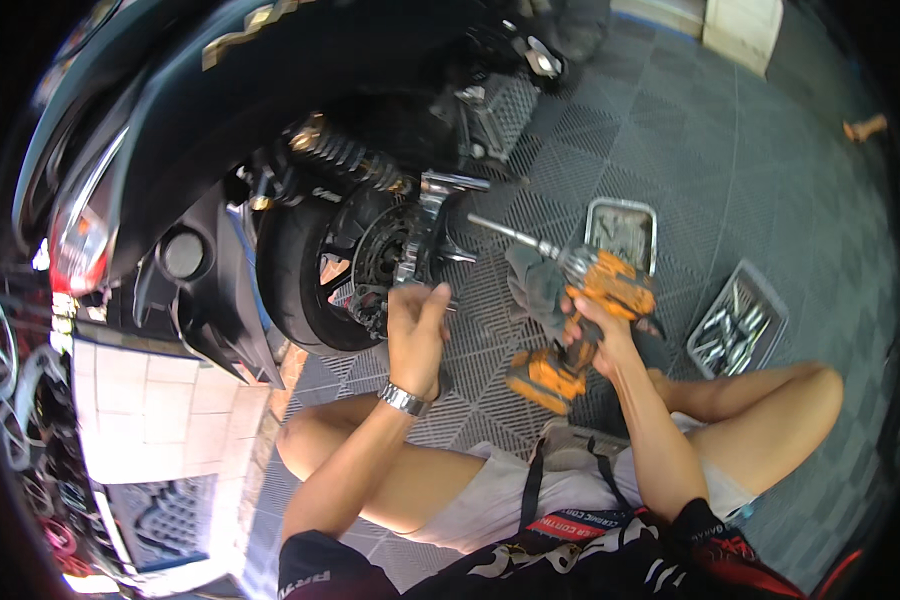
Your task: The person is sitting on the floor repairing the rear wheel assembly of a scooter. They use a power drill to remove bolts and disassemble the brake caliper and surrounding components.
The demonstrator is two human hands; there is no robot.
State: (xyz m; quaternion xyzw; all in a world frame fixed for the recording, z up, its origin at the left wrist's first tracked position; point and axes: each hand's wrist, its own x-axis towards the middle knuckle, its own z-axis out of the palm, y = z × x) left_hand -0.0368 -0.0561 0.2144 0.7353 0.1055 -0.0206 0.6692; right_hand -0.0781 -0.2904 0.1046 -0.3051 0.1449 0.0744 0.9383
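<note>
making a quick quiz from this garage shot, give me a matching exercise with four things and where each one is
Things:
1. cordless drill
2. left hand
3. metal tray of tools
4. wristwatch

Places:
A. on the floor mat to the person's right
B. on the left wrist
C. gripped in the right hand
D. at the hub of the scooter's rear wheel

Pairs: 1-C, 2-D, 3-A, 4-B

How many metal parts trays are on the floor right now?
2. One metal tray lies just beyond the orange cordless driver held in the right hand; the other tray sits farther right, holding loose tools. More may be hidden behind the scooter.
</note>
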